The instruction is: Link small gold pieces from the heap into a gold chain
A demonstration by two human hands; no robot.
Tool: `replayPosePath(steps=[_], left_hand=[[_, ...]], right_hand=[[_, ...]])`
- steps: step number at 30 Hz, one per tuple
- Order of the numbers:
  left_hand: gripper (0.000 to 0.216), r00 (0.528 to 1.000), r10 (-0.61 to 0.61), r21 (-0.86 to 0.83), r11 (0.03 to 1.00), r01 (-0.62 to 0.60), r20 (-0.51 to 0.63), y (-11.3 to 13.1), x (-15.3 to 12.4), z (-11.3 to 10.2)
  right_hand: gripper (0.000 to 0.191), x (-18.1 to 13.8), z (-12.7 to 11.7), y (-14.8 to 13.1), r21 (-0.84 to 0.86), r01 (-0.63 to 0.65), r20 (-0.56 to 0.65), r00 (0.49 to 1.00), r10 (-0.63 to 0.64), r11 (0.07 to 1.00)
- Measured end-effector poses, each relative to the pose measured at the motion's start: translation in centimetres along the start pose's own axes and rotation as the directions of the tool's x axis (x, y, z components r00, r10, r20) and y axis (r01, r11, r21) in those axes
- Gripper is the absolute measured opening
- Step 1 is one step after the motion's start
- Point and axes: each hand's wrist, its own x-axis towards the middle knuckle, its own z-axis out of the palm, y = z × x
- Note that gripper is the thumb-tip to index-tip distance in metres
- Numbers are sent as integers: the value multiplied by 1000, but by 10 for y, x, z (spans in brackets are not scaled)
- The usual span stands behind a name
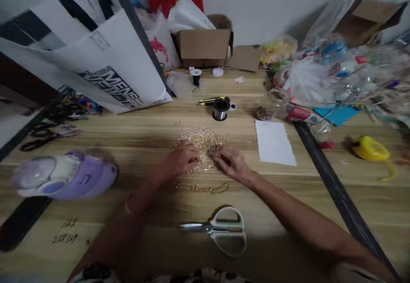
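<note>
A loose heap of small gold and silver metal pieces [201, 140] lies in the middle of the wooden table. At its left edge rests my left hand [183, 158], fingers curled inward; anything in them is too small to make out. My right hand [233, 162] touches the heap's right side, thumb and fingers bent together beside a darker clump of pieces. What those fingertips hold is unclear. Just below both hands lies a gold chain [203, 188], stretched sideways. Nearer to me, pale-handled scissors [228, 231] point left.
Behind the heap stand a wire spool [220, 109] and a yellow-black cutter [211, 101]. White paper [275, 142] lies right, near a dark strip [339, 193] and yellow tape measure [370, 148]. A purple device [80, 175] and large paper bag [109, 65] stand left; a cardboard box [205, 44] is behind.
</note>
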Motion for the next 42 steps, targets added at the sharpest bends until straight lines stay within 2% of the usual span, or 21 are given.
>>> replayPosePath(steps=[9, 21, 31, 42], left_hand=[[14, 999, 13, 50, 999, -15, 38, -1, -2, 1], [20, 1000, 28, 59, 998, -29, 10, 7, 0, 5], [18, 994, 14, 0, 1000, -14, -112, 1, 0, -2], [17, 997, -29, 149, 988, 38, -66, 2, -1, 3]], right_hand=[[10, -1, -1, 2, 3, -41, 21, 999, 41, 999], [11, -1, 0, 2, 35, -39, 21, 999, 38, 999], [11, -1, -1, 1, 24, -36, 22, 999, 35, 999], [12, -1, -1, 1, 19, -36, 28, 999, 35, 999]])
